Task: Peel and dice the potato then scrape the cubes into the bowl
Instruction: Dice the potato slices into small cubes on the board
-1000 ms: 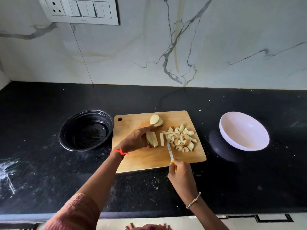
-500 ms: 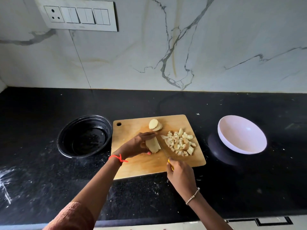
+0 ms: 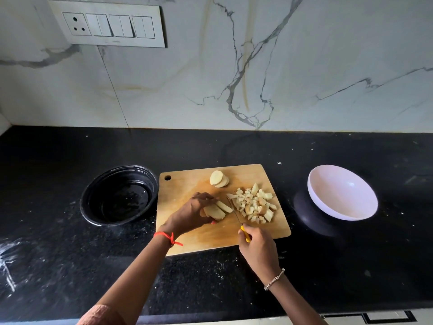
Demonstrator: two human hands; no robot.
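Left-hand fingers [image 3: 206,197] are curled over a small bundle of potato slices [image 3: 216,211], pinning them flat at the centre of the frame, the left hand [image 3: 194,214] arched above them. Just right of that, the right hand [image 3: 259,249] is wrapped round a yellow handle, and the thin blade of the knife [image 3: 235,213] sits between the held slices and the heap, tip pointing up the frame. So this looks like mid-dice. Peeling appears done, since every piece shows pale flesh. A good pile of cubes [image 3: 255,205] lies right of the blade, roughly half the potato by my reckoning. What's left is the bundle under the fingers, plus a short stack of rounds [image 3: 219,179] waiting nearer the top edge of the cutting board [image 3: 187,240]. Off to the right of the frame the white bowl [image 3: 339,202] sits on the black bench [image 3: 234,289], well apart from the board, with nothing in it, so the scrape is not yet done. A black bowl [image 3: 93,219] sits at the left, touching the board's edge or nearly so. Its contents are too dark to tell.
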